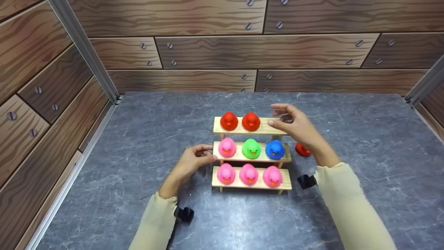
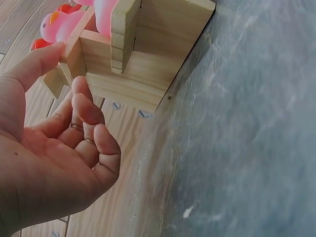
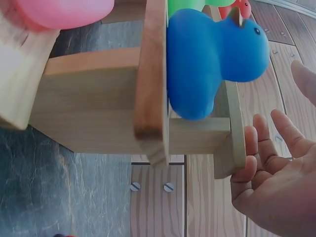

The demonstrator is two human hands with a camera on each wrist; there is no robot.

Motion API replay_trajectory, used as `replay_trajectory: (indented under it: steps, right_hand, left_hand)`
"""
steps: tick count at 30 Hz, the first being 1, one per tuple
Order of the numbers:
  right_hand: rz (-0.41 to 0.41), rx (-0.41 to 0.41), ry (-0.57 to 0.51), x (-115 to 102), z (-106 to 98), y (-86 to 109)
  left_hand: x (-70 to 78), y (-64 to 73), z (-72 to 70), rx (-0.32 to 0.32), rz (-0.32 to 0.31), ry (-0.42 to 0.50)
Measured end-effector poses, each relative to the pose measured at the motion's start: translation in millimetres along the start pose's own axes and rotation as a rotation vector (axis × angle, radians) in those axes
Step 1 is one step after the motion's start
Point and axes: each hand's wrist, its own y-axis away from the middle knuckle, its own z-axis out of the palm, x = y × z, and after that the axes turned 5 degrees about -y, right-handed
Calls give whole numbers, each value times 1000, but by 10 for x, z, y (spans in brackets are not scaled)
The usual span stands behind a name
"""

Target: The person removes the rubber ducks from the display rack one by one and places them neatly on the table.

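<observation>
A three-tier wooden stand (image 1: pixel 250 187) holds small rubber ducks. Two red ducks (image 1: pixel 229 121) sit on its top shelf. The middle shelf carries a pink duck (image 1: pixel 227 148), a green duck (image 1: pixel 251 149) and a blue duck (image 3: pixel 197 61); three pink ducks (image 1: pixel 248 174) fill the bottom one. My left hand (image 1: pixel 192 160) is at the left end of the middle shelf, its thumb touching the edge and its fingers loosely bent. At the top shelf's right end is my right hand (image 1: pixel 293 121), fingers spread and holding nothing; lower fingers appear to touch the shelf's end.
Another red duck (image 1: pixel 302 149) lies on the grey marbled table (image 1: pixel 145 139) right of the stand, partly hidden by my right wrist. Wood-patterned panels (image 1: pixel 208 52) rise behind and at the sides. Black wrist cameras (image 1: pixel 185 214) sit at both cuffs.
</observation>
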Motion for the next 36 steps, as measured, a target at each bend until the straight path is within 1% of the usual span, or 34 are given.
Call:
replay_trajectory:
  steps: [9,13,20,26,32,36]
  right_hand:
    - [-20,-20,46,-31,92,-87]
    - [-6,-30,61,-45,128,-106]
    - [-24,-57,39,-60,212,-139]
    - [-28,-74,64,-79,257,-169]
    - [-19,-93,106,-108,270,-180]
    - [-13,-90,110,-99,287,-195]
  left_hand:
    - [-8,15,-12,-4,5,-7]
    - [-16,14,-5,-4,1,-1]
    - [-5,31,-17,0,0,-2]
    - [4,21,-8,5,-17,2]
    - [17,19,-7,-1,1,-4]
    - [15,15,-2,-7,7,-1]
